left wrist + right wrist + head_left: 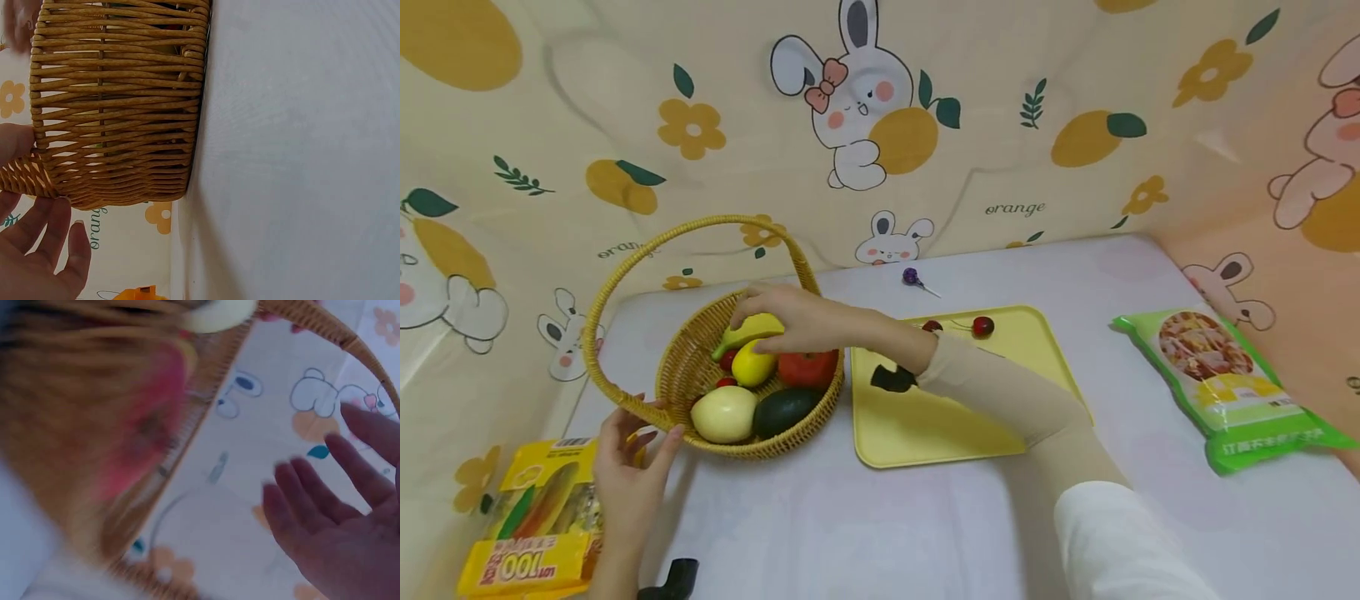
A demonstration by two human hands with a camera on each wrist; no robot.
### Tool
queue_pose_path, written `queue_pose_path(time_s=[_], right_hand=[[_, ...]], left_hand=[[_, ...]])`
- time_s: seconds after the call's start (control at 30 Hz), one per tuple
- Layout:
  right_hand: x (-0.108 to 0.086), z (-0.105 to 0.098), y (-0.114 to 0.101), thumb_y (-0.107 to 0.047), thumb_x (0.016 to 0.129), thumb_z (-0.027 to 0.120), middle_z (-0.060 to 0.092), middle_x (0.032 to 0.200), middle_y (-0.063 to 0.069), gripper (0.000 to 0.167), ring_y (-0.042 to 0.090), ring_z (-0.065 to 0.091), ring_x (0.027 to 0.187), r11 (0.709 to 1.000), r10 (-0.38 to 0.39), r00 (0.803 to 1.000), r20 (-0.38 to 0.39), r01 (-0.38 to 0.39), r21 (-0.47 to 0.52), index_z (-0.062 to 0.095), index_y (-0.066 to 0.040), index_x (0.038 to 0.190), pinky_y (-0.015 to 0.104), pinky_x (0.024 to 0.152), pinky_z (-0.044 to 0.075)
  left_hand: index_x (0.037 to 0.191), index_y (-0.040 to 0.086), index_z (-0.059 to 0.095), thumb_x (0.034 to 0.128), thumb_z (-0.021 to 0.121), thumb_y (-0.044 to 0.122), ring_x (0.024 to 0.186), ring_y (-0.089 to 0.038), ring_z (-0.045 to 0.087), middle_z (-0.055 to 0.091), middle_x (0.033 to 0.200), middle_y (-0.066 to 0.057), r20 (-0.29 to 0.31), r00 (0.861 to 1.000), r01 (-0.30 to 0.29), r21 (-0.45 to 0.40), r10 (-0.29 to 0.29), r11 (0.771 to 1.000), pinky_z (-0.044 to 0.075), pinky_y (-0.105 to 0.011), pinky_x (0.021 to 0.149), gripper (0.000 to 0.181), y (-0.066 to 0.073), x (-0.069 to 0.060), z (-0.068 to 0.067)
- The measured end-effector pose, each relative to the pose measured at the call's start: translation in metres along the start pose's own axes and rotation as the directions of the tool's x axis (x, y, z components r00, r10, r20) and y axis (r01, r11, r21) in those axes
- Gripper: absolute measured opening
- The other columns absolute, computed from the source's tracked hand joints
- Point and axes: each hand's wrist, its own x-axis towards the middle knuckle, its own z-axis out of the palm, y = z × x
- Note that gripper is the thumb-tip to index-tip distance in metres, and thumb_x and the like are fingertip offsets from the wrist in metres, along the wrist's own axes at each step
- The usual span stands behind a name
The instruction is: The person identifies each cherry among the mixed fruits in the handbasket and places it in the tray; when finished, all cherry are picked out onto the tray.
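My left hand [631, 471] holds the wicker basket [681, 367] at its left front rim, by the foot of the tall handle. In the left wrist view, thumb and fingertips lie on either side of that part of the basket [125, 112]. My right hand [797, 317] is over the basket's far side, above a banana [747, 333] and a lemon [754, 364]. The right wrist view shows its fingers [300, 494] spread, holding nothing. A pale yellow fruit [725, 414], a dark green avocado-like fruit [786, 411] and a red fruit [807, 368] lie in the basket.
Right of the basket is a yellow tray [940, 433] with cherries [982, 327], partly behind my right forearm. A purple lollipop [912, 277] lies behind it. A green food bag [1232, 375] is at the right, a yellow package [535, 517] at the left.
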Motion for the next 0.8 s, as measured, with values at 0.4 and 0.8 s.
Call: queue_pose_path(time_s=[0.4,0.8], right_hand=[[0.119,0.032,-0.014,-0.006,0.092,0.069,0.061,0.117,0.007,0.022,0.014,0.059,0.095,0.966,0.224,0.943,0.246,-0.248,0.068,0.067,-0.006,0.113,0.019,0.073,0.048],[0.141,0.074,0.022,0.005,0.09,0.065,0.056,0.076,0.002,0.008,0.011,0.035,0.057,0.868,0.441,0.845,0.301,-0.487,0.094,0.069,-0.001,0.089,0.023,0.054,0.035]], left_hand=[[0.138,0.007,0.053,0.086,0.073,-0.005,0.107,-0.011,0.054,0.061,0.121,-0.005,0.014,1.0,0.013,-0.007,-0.013,1.0,0.045,-0.016,0.088,0.057,-0.004,0.0,-0.002],[0.14,0.002,0.05,0.0867,0.072,-0.007,0.11,-0.012,0.053,0.059,0.125,-0.01,0.033,0.999,0.013,-0.038,-0.012,0.999,0.045,-0.017,0.091,0.058,-0.004,0.0,-0.003]])
